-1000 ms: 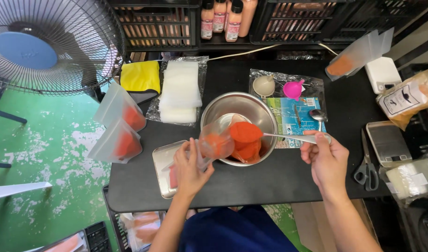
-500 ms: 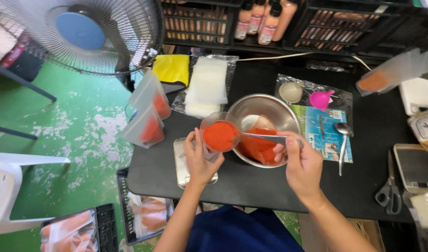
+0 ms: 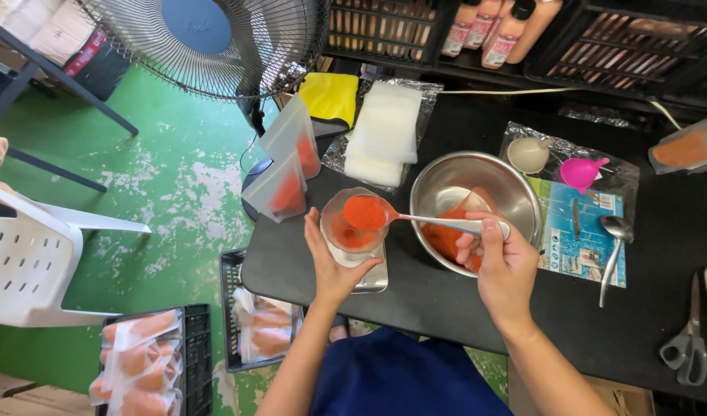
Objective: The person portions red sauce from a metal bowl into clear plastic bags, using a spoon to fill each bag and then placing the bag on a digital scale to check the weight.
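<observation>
1. On the black table (image 3: 661,231), near its front edge, the left hand (image 3: 332,266) cups a clear pouch (image 3: 353,231) partly filled with orange-red powder, standing on a small scale (image 3: 369,277).
2. Right hand (image 3: 503,262) pinches a spoon (image 3: 415,218) heaped with powder over the pouch; beside it a steel bowl (image 3: 476,196) holds more.
3. Two filled pouches (image 3: 288,166) lean at the table's left edge; a second spoon (image 3: 614,246) lies right.
4. Open tabletop remains before the scissors (image 3: 683,347).
</observation>
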